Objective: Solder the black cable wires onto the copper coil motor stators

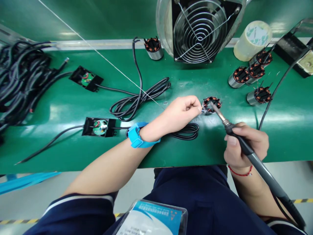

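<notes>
Core: the one in hand [210, 99] stands on the bench [195, 153] between our two hands, its windings facing up.
Left hand: ours [185, 111] has thumb and forefinger pinched together on thin leads [203, 107] at the core's left edge.
Right hand: ours [246, 143] has its fingers wrapped around the iron [265, 176], thumb pressed along the grip.
Iron tip: over the core's top; we cannot tell whether it touches metal.
Stage: we judge this core to be partway through, with its leads held in place and the joint not visibly finished.
Strand: a thin pale line [97, 52] slants down towards our left wrist; where it ends we cannot tell.
Lower box: lidless [99, 127], its board wired; its cable passes behind our wrist, near a coil [185, 131], so we cannot trace it to the core.
Upper box: also wired and lidless [86, 79], its cable looped beside it.
Far core: by the fan [199, 39], this one [154, 52] has a cable end just beside it; possibly done, though we cannot confirm a join.
Left over: four cores [255, 71] at right show no cable, so we take them as not begun.
Cable pile: many lengths [19, 78] lie at far left, apparently unused.
</notes>
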`<state>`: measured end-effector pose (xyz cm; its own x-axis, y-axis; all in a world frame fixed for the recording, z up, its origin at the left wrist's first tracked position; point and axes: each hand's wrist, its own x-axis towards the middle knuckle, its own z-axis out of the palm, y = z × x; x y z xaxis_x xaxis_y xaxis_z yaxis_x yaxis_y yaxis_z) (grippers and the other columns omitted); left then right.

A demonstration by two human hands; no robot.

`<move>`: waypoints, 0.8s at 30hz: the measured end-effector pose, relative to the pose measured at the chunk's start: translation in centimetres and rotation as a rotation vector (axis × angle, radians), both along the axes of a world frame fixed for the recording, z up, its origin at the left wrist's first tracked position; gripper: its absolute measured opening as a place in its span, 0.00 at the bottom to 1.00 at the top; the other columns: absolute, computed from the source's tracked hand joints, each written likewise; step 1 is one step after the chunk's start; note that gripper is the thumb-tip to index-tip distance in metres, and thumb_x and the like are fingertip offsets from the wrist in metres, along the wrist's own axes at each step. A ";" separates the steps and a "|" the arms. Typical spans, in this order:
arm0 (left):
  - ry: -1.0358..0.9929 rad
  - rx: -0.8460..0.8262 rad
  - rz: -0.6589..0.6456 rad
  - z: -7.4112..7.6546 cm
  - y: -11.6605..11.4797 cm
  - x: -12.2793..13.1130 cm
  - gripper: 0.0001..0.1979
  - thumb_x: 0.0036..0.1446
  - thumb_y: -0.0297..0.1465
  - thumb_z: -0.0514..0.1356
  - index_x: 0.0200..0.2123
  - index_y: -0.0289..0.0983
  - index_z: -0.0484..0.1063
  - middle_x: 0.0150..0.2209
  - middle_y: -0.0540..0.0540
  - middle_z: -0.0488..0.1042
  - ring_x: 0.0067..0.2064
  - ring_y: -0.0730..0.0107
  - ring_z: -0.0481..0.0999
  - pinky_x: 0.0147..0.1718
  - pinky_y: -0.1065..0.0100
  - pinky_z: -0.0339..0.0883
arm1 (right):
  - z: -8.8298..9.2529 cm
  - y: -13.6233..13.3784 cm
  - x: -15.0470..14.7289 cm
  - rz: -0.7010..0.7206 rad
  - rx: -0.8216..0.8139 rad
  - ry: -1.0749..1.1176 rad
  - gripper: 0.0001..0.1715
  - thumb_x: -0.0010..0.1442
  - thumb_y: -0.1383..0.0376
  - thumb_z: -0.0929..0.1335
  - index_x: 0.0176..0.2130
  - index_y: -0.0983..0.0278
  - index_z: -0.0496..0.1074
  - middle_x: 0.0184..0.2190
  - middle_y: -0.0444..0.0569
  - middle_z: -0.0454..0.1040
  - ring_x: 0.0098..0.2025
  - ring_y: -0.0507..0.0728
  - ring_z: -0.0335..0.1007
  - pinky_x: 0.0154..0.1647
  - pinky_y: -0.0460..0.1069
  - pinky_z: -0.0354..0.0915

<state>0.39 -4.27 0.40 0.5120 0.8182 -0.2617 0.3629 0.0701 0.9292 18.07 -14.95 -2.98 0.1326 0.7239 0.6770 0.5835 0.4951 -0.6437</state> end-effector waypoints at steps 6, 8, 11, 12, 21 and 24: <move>-0.012 0.013 -0.005 -0.2 0.0 0.0 0.08 0.59 0.27 0.55 0.27 0.35 0.65 0.23 0.54 0.62 0.26 0.78 0.59 0.27 0.72 0.53 | -0.3 0.2 -0.4 -0.014 -0.064 0.015 0.19 0.64 0.65 0.70 0.54 0.55 0.72 0.36 0.46 0.77 0.30 0.55 0.74 0.32 0.54 0.73; -0.016 0.023 -0.005 -0.2 0.1 0.0 0.08 0.59 0.27 0.55 0.27 0.35 0.65 0.23 0.54 0.61 0.26 0.79 0.58 0.27 0.72 0.52 | -0.2 0.2 -0.6 -0.012 -0.142 0.067 0.23 0.65 0.66 0.70 0.58 0.54 0.70 0.40 0.47 0.78 0.34 0.56 0.78 0.34 0.54 0.75; -0.025 0.023 -0.012 -0.3 0.1 0.0 0.08 0.59 0.28 0.55 0.26 0.35 0.65 0.23 0.55 0.61 0.25 0.79 0.58 0.27 0.72 0.52 | 0.4 0.4 -0.3 0.045 -0.252 0.179 0.25 0.69 0.65 0.67 0.63 0.54 0.64 0.41 0.47 0.80 0.36 0.57 0.80 0.34 0.53 0.77; -0.029 0.020 -0.011 -0.3 0.1 0.0 0.08 0.58 0.28 0.55 0.26 0.35 0.65 0.23 0.55 0.61 0.25 0.79 0.58 0.27 0.72 0.52 | 0.8 0.7 0.0 0.062 -0.272 0.181 0.24 0.70 0.65 0.66 0.63 0.54 0.64 0.40 0.46 0.80 0.35 0.56 0.80 0.34 0.53 0.77; -0.020 0.045 -0.015 -0.5 0.2 0.0 0.08 0.58 0.29 0.56 0.26 0.35 0.66 0.23 0.55 0.62 0.25 0.78 0.58 0.27 0.72 0.52 | 3.1 4.7 2.3 0.226 -0.333 -0.357 0.22 0.62 0.66 0.69 0.55 0.58 0.65 0.42 0.47 0.77 0.46 0.61 0.74 0.49 0.59 0.69; -0.022 0.043 -0.015 -0.4 0.2 0.0 0.08 0.58 0.28 0.56 0.26 0.35 0.66 0.23 0.56 0.62 0.25 0.78 0.58 0.27 0.72 0.53 | 2.2 5.6 1.8 0.186 -0.285 -0.507 0.19 0.62 0.68 0.68 0.53 0.59 0.66 0.39 0.47 0.76 0.43 0.62 0.70 0.46 0.58 0.65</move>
<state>0.39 -4.07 0.04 0.5292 0.8208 -0.2148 0.3428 0.0247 0.9391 19.88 -9.37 -0.76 -0.3019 0.8657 0.3992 0.7722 0.4677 -0.4302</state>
